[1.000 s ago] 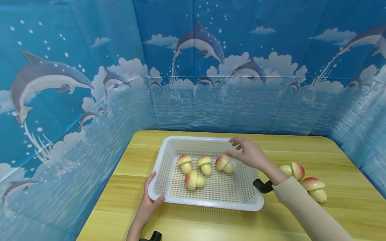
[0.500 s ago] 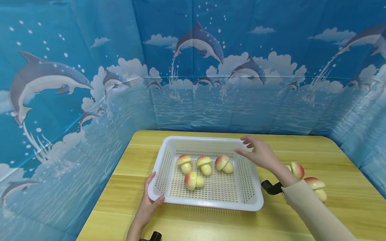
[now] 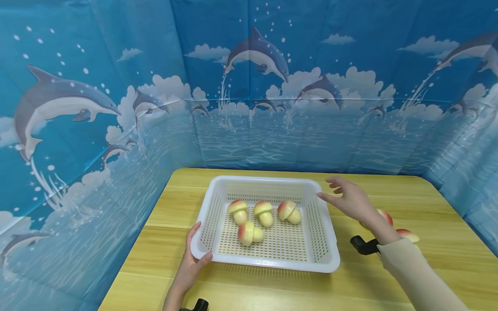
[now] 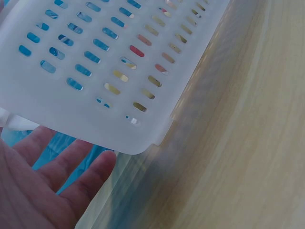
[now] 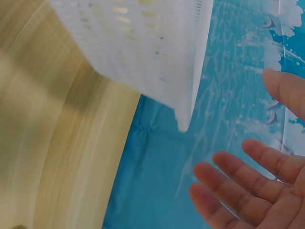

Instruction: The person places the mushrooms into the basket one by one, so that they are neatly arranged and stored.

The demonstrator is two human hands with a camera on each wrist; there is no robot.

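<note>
A white plastic basket with slotted walls stands on the table. Inside lie several toy mushrooms, pale yellow with reddish caps; three form a back row and one lies nearer the front. My left hand holds the basket's near left corner, thumb on the rim and fingers along the outer side. Just beyond the basket's right rim hovers my right hand, fingers spread and loosely bent, holding nothing. In the right wrist view, its palm and fingers are apart from the basket.
Two more toy mushrooms, one with its red cap showing, lie on the wooden table at right, partly hidden by my right arm. A blue dolphin-print curtain hangs behind the table and along both sides.
My right hand has moved right, from over the basket's back right part to outside its right rim. My left hand, the basket and its mushrooms stay in place.
</note>
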